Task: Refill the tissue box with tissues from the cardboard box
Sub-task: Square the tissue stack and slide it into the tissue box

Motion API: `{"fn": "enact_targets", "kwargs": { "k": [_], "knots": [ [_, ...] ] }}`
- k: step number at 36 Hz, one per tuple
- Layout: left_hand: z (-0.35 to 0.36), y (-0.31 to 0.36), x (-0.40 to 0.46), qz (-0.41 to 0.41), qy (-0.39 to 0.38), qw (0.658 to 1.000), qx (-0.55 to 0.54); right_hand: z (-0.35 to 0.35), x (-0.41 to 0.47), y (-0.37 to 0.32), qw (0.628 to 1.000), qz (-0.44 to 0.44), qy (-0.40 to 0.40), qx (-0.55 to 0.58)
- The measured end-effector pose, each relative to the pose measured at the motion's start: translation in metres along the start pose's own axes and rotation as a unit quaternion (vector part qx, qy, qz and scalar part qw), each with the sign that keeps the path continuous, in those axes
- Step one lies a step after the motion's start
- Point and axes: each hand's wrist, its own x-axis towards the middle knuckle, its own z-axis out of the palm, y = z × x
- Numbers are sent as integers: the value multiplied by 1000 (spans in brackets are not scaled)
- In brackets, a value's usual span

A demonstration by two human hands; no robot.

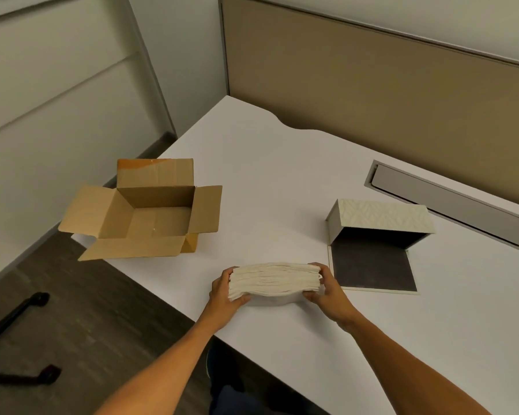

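A thick stack of cream tissues [274, 280] is held just above the white desk [282, 181], near its front edge. My left hand [225, 290] grips the stack's left end and my right hand [327, 287] grips its right end. The stack bows slightly upward in the middle. The cardboard box [150, 214] stands at the desk's left edge with all flaps spread and nothing visible inside. To the right lies the patterned tissue box [381, 220], tipped on its side, its dark bottom flap [372, 265] hinged open flat on the desk beside my right hand.
A grey cable tray lid [450, 205] is set into the desk behind the tissue box. A tan partition [372, 85] runs along the desk's far side. Off the desk's left edge is dark floor with a black chair base [15, 319].
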Motion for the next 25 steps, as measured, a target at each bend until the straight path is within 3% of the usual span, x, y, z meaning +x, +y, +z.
{"fn": "enact_targets", "kwargs": {
  "k": [15,25],
  "knots": [
    [-6,-15,3,-32,-38,995,87,-1,10,9,999,28,-37,-12],
    [6,-12,4,-56,-6,992,112,5,12,17,998,27,-13,-49]
  ]
}}
